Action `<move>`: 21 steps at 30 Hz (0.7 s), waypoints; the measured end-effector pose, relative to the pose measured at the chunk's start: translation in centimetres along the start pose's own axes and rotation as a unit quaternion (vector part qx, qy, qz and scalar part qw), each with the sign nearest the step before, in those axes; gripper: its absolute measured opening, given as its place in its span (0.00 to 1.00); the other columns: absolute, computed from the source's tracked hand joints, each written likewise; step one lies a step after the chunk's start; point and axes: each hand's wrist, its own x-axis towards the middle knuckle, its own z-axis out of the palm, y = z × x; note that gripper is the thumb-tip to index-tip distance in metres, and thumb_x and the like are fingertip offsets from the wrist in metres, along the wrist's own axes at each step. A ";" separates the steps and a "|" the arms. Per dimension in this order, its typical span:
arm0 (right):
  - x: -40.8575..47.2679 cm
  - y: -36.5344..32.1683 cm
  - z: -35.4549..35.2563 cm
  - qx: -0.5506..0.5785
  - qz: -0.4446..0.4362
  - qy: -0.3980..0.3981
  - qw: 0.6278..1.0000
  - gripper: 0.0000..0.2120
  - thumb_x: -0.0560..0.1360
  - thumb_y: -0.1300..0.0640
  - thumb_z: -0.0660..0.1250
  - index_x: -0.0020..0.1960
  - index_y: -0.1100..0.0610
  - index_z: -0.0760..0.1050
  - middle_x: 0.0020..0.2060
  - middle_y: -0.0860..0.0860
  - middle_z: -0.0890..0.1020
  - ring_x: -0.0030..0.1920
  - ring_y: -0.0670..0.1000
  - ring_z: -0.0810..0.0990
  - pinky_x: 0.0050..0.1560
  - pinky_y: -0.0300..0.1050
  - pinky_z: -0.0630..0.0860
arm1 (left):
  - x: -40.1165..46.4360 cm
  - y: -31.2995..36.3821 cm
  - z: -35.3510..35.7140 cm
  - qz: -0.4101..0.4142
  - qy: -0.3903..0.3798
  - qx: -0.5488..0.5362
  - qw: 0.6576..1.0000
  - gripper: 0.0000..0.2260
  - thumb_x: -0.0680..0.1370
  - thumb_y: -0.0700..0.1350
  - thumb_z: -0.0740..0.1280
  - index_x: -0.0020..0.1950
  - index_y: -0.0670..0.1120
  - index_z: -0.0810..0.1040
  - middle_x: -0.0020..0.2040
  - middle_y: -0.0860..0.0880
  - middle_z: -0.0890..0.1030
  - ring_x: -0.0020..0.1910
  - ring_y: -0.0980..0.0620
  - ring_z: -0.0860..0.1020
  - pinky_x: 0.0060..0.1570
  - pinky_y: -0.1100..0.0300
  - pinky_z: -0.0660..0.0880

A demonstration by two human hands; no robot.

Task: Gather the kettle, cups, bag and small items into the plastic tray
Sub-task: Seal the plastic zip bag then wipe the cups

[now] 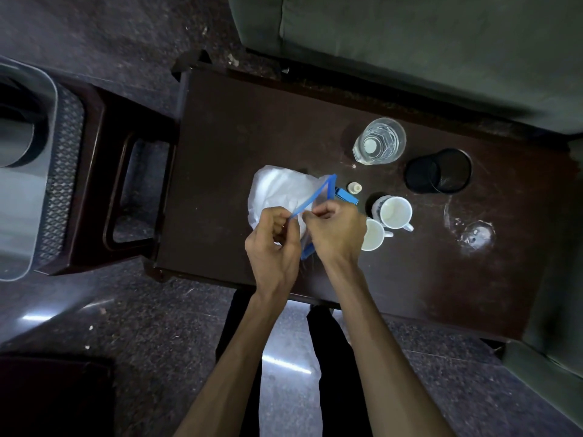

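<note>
From the head view, your left hand (273, 244) and right hand (336, 230) both pinch the blue zip edge of the clear bag (280, 197), white inside, at the frame's centre on the bench (239, 127). No writing is readable. Two white cups (394, 212) sit just right; the plastic tray (19, 184) lies far left.

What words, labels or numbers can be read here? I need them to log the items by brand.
None can be read.
Patterned cup: blue markings on its side, too small to tell whether they are letters.
Bag held by both hands, small bottle, blue clip, glass: no text visible.
</note>
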 end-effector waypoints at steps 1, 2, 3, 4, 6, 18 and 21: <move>-0.1 0.0 -0.1 -0.015 -0.003 0.005 1.000 0.05 0.70 0.54 0.80 0.40 0.55 0.87 0.35 0.48 0.87 0.35 0.48 0.84 0.35 0.37 0.74 | -0.1 0.0 0.0 0.002 -0.002 -0.001 1.000 0.02 0.78 0.36 0.72 0.48 0.41 0.80 0.38 0.49 0.82 0.33 0.51 0.80 0.35 0.64 0.76; -0.1 0.0 -0.1 -0.026 -0.004 0.007 1.000 0.05 0.70 0.54 0.80 0.40 0.55 0.87 0.35 0.48 0.88 0.35 0.48 0.85 0.36 0.38 0.74 | -0.1 0.1 0.0 0.004 -0.005 -0.003 1.000 0.03 0.78 0.36 0.72 0.48 0.41 0.80 0.38 0.50 0.82 0.33 0.52 0.80 0.35 0.65 0.76; -0.2 -0.1 -0.1 -0.031 -0.005 0.008 0.999 0.06 0.71 0.54 0.80 0.40 0.55 0.87 0.35 0.48 0.88 0.35 0.48 0.85 0.35 0.37 0.73 | -0.2 0.2 0.0 0.005 -0.007 -0.005 1.000 0.03 0.78 0.36 0.72 0.48 0.42 0.80 0.38 0.51 0.82 0.33 0.52 0.80 0.35 0.65 0.76; -0.2 -0.2 -0.1 -0.029 -0.004 0.007 1.000 0.05 0.70 0.54 0.80 0.39 0.54 0.86 0.35 0.48 0.87 0.35 0.48 0.84 0.34 0.36 0.72 | -0.2 0.2 0.0 0.004 -0.006 -0.006 1.000 0.03 0.78 0.36 0.72 0.48 0.42 0.79 0.37 0.52 0.82 0.33 0.52 0.80 0.35 0.65 0.76; -0.1 -0.4 -0.2 -0.003 0.007 0.005 1.000 0.05 0.69 0.55 0.79 0.37 0.54 0.85 0.32 0.47 0.87 0.33 0.48 0.84 0.34 0.38 0.74 | -0.2 0.3 0.0 -0.002 0.000 -0.008 1.000 0.03 0.77 0.36 0.72 0.48 0.41 0.79 0.37 0.51 0.82 0.33 0.52 0.79 0.34 0.65 0.75; 0.3 0.0 -1.8 0.193 0.154 -0.059 0.967 0.07 0.57 0.50 0.73 0.33 0.50 0.80 0.29 0.43 0.83 0.35 0.49 0.83 0.49 0.61 0.87 | 0.0 0.1 0.1 -0.023 0.012 -0.017 0.999 0.03 0.77 0.36 0.72 0.48 0.42 0.80 0.38 0.49 0.82 0.33 0.50 0.80 0.34 0.57 0.79; -0.1 0.3 -1.2 0.124 0.160 -0.090 0.975 0.19 0.56 0.43 0.77 0.44 0.48 0.79 0.41 0.45 0.87 0.43 0.49 0.87 0.47 0.52 0.86 | -0.1 0.1 0.1 -0.015 -0.004 -0.024 1.000 0.02 0.78 0.37 0.71 0.48 0.41 0.80 0.38 0.48 0.83 0.33 0.49 0.81 0.34 0.56 0.79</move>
